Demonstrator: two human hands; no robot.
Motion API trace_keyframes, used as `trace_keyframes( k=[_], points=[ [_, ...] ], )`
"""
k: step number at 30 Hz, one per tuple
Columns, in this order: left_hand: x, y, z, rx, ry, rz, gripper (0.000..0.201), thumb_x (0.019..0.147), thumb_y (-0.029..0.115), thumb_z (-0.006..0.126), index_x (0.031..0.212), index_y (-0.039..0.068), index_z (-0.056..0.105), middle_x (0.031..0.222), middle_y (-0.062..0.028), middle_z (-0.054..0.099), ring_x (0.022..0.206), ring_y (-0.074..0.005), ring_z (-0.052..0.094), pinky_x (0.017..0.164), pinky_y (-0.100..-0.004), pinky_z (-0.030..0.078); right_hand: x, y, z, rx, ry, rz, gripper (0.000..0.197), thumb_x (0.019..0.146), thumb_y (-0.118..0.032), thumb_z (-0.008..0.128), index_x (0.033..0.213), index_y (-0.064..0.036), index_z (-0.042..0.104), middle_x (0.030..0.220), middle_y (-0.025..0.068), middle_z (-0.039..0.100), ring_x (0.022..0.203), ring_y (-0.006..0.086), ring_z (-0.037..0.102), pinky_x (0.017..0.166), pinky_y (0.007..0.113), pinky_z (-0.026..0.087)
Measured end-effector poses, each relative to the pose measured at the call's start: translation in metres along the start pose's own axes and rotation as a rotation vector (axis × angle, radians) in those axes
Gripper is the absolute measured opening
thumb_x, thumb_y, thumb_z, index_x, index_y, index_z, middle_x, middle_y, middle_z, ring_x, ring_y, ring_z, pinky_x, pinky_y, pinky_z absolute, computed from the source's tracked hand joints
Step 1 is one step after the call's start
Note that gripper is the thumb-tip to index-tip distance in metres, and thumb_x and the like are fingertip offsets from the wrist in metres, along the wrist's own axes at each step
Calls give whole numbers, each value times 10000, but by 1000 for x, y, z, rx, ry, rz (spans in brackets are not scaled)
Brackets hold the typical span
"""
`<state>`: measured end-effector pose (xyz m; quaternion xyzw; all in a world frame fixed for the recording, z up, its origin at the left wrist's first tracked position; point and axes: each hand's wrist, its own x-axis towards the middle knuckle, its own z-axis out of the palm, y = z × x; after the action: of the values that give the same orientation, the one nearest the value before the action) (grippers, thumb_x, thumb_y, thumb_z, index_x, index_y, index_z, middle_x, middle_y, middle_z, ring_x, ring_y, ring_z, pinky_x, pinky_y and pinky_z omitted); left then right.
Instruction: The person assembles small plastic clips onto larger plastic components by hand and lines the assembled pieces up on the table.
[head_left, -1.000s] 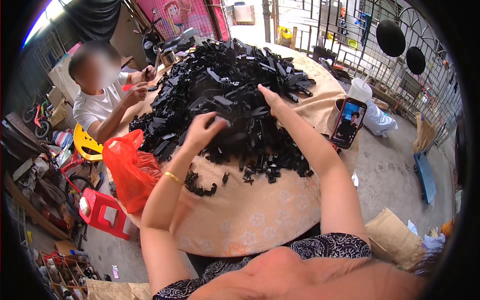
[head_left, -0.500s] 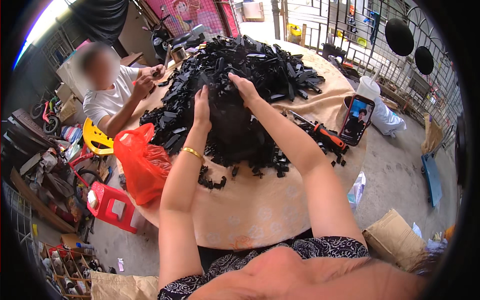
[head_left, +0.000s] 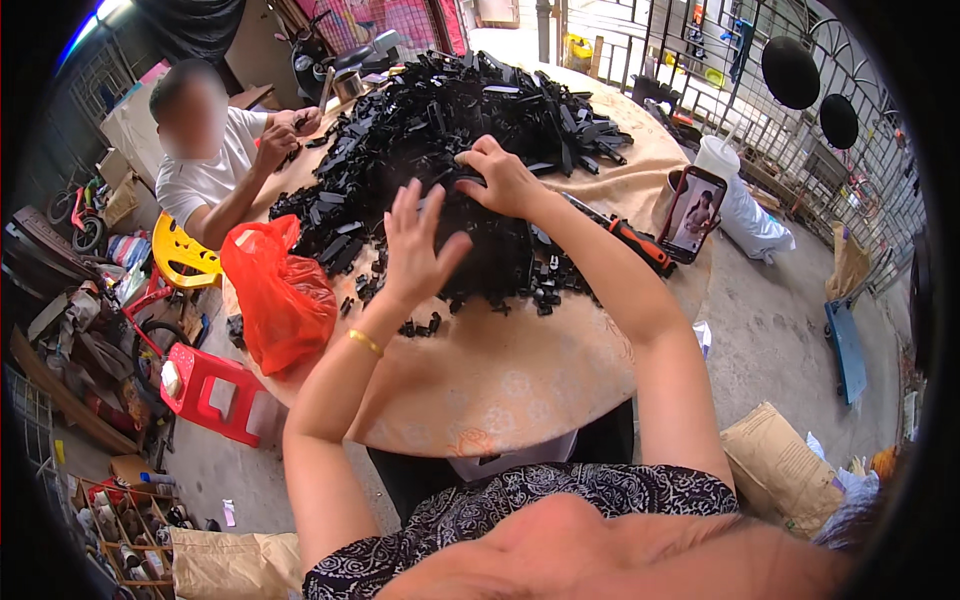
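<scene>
A large heap of small black plastic pieces (head_left: 400,130) covers the middle and far side of a round table. My left hand (head_left: 420,245) is over its near edge, open with fingers spread, and nothing shows in it. Farther in and to the right, my right hand (head_left: 500,180) is at the heap with fingers bent and thumb apart; I see nothing between them. Below and between the hands lies a blurred dark patch of pieces (head_left: 490,265) whose single parts I cannot make out. A gold bangle (head_left: 366,343) circles my left wrist.
A red plastic bag (head_left: 280,300) sits at the table's left edge. On the right are an orange-and-black screwdriver (head_left: 640,247), a propped phone (head_left: 692,215) and a white cup (head_left: 716,158). Across on the left, a person (head_left: 225,160) works with both hands. A red stool (head_left: 210,390) stands below.
My hands were raised facing each other over the heap. The left has come nearer and spread its fingers; the right has turned and bent its fingers. The whole view has shifted slightly.
</scene>
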<state>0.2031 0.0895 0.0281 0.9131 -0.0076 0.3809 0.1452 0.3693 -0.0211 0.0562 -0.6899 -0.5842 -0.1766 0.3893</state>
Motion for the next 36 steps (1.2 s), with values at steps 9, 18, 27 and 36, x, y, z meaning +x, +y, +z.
trace_keyframes(
  k=[9,18,27,36],
  points=[
    [-86,10,-48,356,-364,-264,981,627,607,625,1361,97,221,1405,-206,146,1297,-422,40,985,-609,21,-91,-24,-49,-52,-215,329,911,700,-557,611,1309,27,264,1306,259,309,1229,379,298,1015,395,264],
    [-50,-9,3,153,-294,-356,1045,590,551,700,1373,103,172,1395,-238,113,1286,-405,125,1001,-562,164,-175,-66,-52,-400,-386,509,859,750,-490,577,1344,-4,189,1364,273,181,1299,391,121,1040,506,120],
    [-32,-11,-9,148,-223,-187,712,633,307,710,1240,67,425,1323,-191,293,1233,-377,233,970,-495,275,-156,1,-25,-348,-151,287,536,785,-211,586,1253,-38,391,1310,230,328,1240,383,276,1019,453,228],
    [-46,50,7,92,-185,38,392,672,109,659,1030,36,517,971,-110,496,923,-285,458,748,-361,408,-140,-38,-47,-77,-45,274,115,668,-98,593,778,-80,623,838,74,589,774,249,583,674,353,465]
  ],
)
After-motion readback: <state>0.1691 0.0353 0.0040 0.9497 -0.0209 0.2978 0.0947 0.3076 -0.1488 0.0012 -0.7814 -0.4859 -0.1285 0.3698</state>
